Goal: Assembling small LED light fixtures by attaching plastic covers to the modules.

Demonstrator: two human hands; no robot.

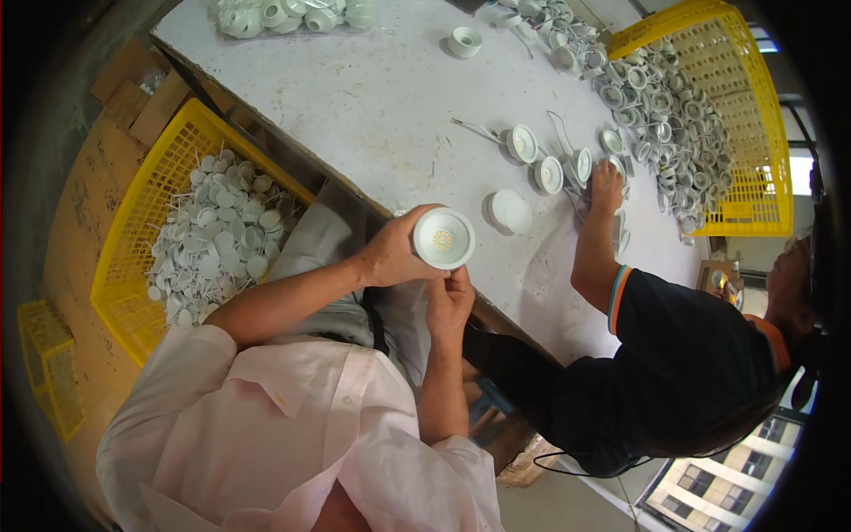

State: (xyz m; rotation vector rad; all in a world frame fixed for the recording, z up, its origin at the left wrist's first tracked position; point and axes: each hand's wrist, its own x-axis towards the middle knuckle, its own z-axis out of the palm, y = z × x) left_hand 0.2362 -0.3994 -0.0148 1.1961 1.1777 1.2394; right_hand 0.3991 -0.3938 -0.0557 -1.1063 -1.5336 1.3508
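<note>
My left hand is wrapped round a white round downlight above the near edge of the table. The lamp's face is turned up, and a cluster of small yellowish LED dots shows inside its ring. Just under the lamp, my right hand has its fingers pinched together; what they grip is hidden. On the table ahead and to the right lie similar downlights, some with thin wires trailing. A white disc-faced piece rests closest to my hands.
A co-worker's hand touches lamps at the right of the white table. A tipped yellow crate spills many fittings there. Another yellow crate, holding white discs, stands at my left. A bag of white housings lies at the far edge.
</note>
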